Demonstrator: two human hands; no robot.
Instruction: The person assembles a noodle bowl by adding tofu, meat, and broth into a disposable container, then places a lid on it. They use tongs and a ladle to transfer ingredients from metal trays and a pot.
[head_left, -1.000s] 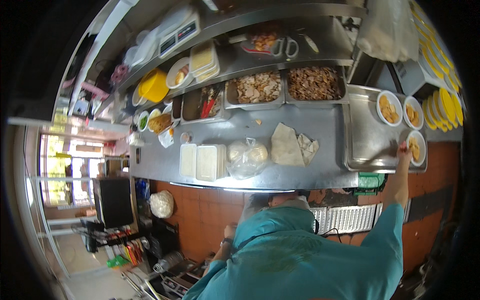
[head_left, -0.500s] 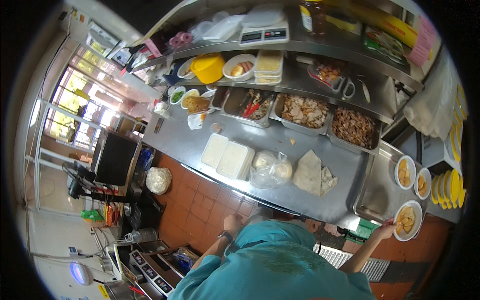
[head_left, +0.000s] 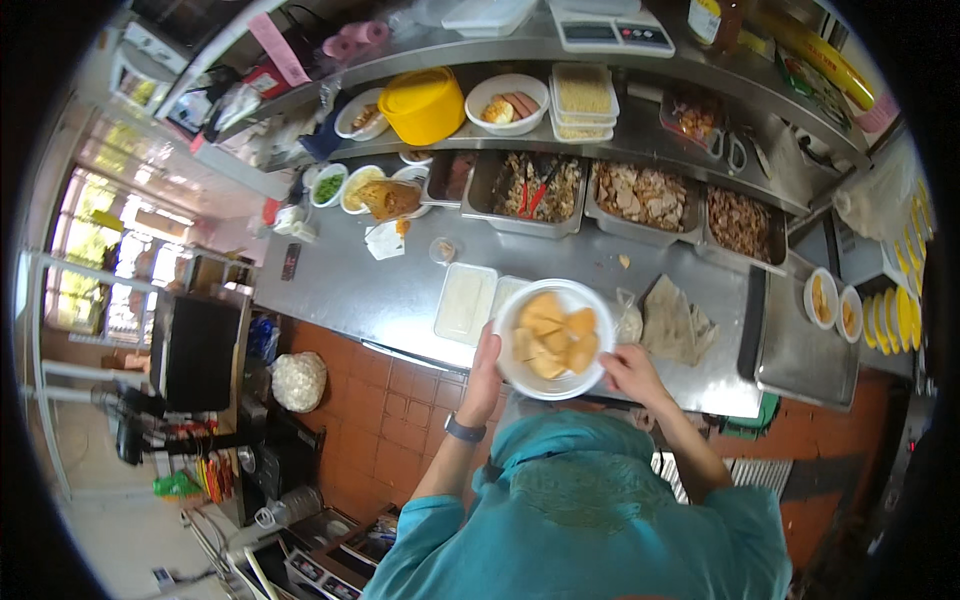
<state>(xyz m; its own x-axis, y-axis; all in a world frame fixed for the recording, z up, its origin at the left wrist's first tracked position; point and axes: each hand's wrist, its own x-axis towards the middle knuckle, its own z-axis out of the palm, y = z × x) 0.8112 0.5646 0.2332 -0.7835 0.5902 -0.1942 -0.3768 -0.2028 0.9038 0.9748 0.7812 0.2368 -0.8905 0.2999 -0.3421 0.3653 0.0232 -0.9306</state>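
And here's the bowl [head_left: 556,388], up between two hands! The right hand [head_left: 636,377] has its fingers gripping the rim on one side; the left hand [head_left: 483,382] grips the opposite side, though how far those fingers curl underneath, I can't tell. Yellow pieces [head_left: 550,335] sit between them, so level is the word: even lift from both sides, thumbs clear of the food. Just beyond the left fingers lies a tub [head_left: 465,302], and past the right ones a cloth [head_left: 672,320] on the tabletop [head_left: 350,285]; good handling means enough height to miss both. Smooth wrists, no tipping!
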